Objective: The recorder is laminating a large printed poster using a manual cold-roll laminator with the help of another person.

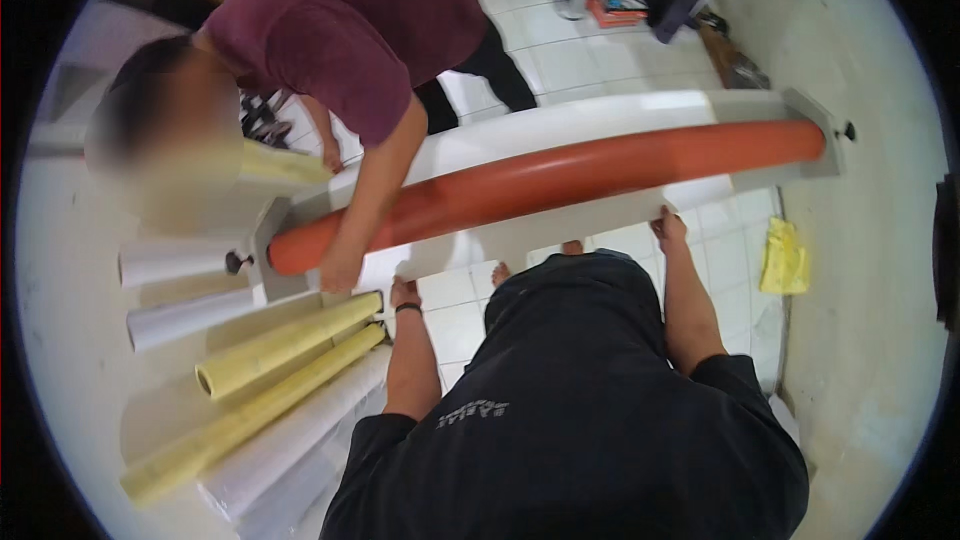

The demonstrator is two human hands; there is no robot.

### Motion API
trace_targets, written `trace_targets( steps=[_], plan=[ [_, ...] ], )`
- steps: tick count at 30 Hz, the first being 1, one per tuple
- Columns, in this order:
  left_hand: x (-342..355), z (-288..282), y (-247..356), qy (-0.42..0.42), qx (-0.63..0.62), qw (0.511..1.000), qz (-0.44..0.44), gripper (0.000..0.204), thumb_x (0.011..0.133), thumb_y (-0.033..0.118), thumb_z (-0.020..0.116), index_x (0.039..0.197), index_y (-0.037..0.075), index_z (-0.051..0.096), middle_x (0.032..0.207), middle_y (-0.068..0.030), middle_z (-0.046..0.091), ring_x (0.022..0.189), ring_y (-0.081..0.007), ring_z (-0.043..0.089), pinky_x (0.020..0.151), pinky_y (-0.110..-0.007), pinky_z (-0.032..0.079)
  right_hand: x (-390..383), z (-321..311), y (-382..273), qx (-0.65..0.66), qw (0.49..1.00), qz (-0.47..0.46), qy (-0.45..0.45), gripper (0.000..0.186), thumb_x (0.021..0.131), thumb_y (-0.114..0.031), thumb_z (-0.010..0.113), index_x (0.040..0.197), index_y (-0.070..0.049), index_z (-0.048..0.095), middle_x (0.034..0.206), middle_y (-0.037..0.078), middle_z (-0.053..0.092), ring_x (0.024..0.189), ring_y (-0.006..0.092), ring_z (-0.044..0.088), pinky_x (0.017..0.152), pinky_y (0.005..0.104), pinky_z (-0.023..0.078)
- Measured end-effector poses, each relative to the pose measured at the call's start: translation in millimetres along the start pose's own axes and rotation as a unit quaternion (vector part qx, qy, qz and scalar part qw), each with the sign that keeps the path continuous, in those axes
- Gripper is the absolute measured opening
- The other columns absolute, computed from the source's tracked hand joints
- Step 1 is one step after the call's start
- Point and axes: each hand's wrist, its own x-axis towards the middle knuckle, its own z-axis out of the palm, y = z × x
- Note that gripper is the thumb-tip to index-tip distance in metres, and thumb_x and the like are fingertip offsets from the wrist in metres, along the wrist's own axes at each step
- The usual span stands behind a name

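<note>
Beside the orange roller [560,173], left hand [404,293] and right hand [669,226] grip the pale sheet [525,233], seemingly keeping it taut.

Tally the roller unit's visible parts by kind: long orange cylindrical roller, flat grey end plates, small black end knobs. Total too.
Long orange cylindrical roller: 1
Flat grey end plates: 2
Small black end knobs: 2
Total: 5

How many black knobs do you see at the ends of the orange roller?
2: the left knob and the right knob, one beyond each end of the orange roller. Others may be hidden.
</note>
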Motion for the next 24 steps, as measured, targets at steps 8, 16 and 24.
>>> trace_targets(
  steps=[8,16,24],
  plan=[
    [-5,11,-15,0.074,-0.073,0.993,0.063,0.024,0.100,0.015,0.042,0.112,0.001,0.058,0.107,-0.0112,0.064,0.097,-0.0249,0.063,0.084,-0.037,0.054,21,-17,1,0.037,0.997,0.007,-0.061,0.020,0.092,-0.017,0.062,0.090,0.002,0.055,0.081,0.013,0.060,0.070,0.0212,0.060,0.069,0.0345,0.057],
    [-24,29,-13,0.072,-0.112,0.990,0.056,0.018,0.091,0.012,0.063,0.106,0.001,0.060,0.103,-0.0105,0.064,0.093,-0.0256,0.064,0.080,-0.037,0.055,29,-31,-3,0.036,0.995,0.018,-0.095,0.027,0.094,-0.015,0.059,0.112,0.003,0.052,0.113,0.017,0.060,0.100,0.0276,0.062,0.088,0.0375,0.055],
    [-32,40,-20,0.048,-0.099,0.994,0.006,0.024,0.087,0.014,0.068,0.106,0.002,0.061,0.102,-0.0090,0.064,0.098,-0.0237,0.061,0.081,-0.036,0.054,27,-34,-4,-0.019,0.998,0.016,-0.049,0.023,0.093,-0.021,0.060,0.102,0.000,0.057,0.093,0.010,0.065,0.077,0.0200,0.064,0.074,0.0331,0.056]
  ],
)
